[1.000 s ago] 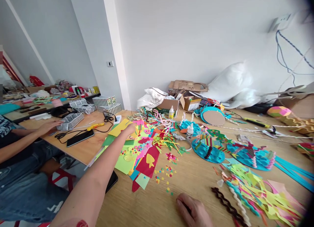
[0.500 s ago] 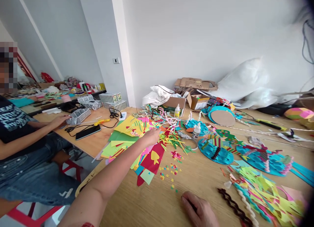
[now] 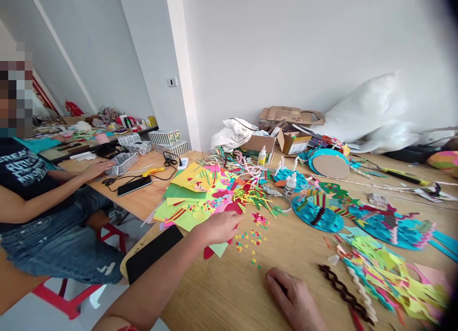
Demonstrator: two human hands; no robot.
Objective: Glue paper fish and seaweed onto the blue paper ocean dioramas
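Observation:
My left hand [image 3: 222, 227] is stretched over the heap of coloured paper, its fingers bent and drawn together above the red paper [image 3: 233, 208]. Whatever those fingers hold, if anything, is hidden beneath them. Near the front of the table rests my right hand [image 3: 291, 295], loosely closed, with nothing showing in it. Small round paper dots [image 3: 253, 238] lie between the two hands, below a little pile of pink pieces [image 3: 260, 219]. Yellow sheets [image 3: 195, 181] with paper fish on them top the heap.
Blue bases with paper fish [image 3: 318, 212], a glue bottle [image 3: 290, 184] and twisted brown strips [image 3: 343, 293] are on the right. Yellow-green paper scraps [image 3: 397, 274] spread nearby. A black tablet-like slab [image 3: 153, 252] lies by my left forearm. Another person [image 3: 25, 188] sits at the left.
My left hand has drawn back toward me from the far side of the paper heap and now covers the yellow fish cutout's place. My right hand stays put. The view has shifted slightly.

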